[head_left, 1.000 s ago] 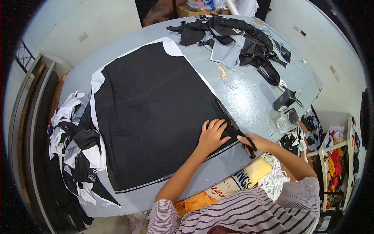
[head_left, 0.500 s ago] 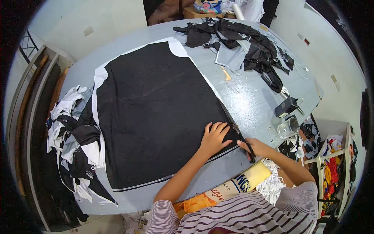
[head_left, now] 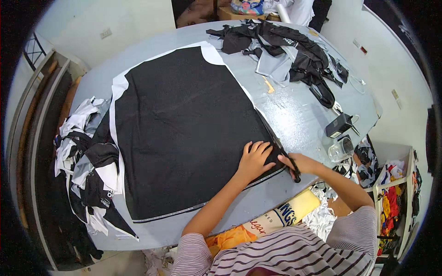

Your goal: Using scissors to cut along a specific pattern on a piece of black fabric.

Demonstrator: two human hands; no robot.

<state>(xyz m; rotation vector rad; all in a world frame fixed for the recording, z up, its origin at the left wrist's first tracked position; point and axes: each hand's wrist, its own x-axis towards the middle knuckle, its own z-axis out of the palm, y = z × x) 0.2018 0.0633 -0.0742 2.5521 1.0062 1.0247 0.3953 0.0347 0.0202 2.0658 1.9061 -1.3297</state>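
Left hand [head_left: 254, 159] flat, palm down, fingers loosely spread; grips nothing, just presses on the large black fabric panel [head_left: 179, 119], by its near right corner. Right hand [head_left: 303, 165] curled round the handles of long black metal scissors [head_left: 296, 175]; how deep the fingers sit in the loops, cannot tell. Blades lie along the panel's right side. Handles look closer together than a second ago, left hand barely moved: reads as a cutting stroke closing on cloth held steady.

Panel fills the middle of the grey tabletop [head_left: 258, 198], near hem short of the near edge, white sheet [head_left: 212, 55] showing beneath. Left edge: heap of black, white and grey fabric scraps [head_left: 103, 156]. Far edge: second heap, black and grey pieces [head_left: 271, 64]. Right edge: small black box [head_left: 338, 125], clear jar [head_left: 341, 149].
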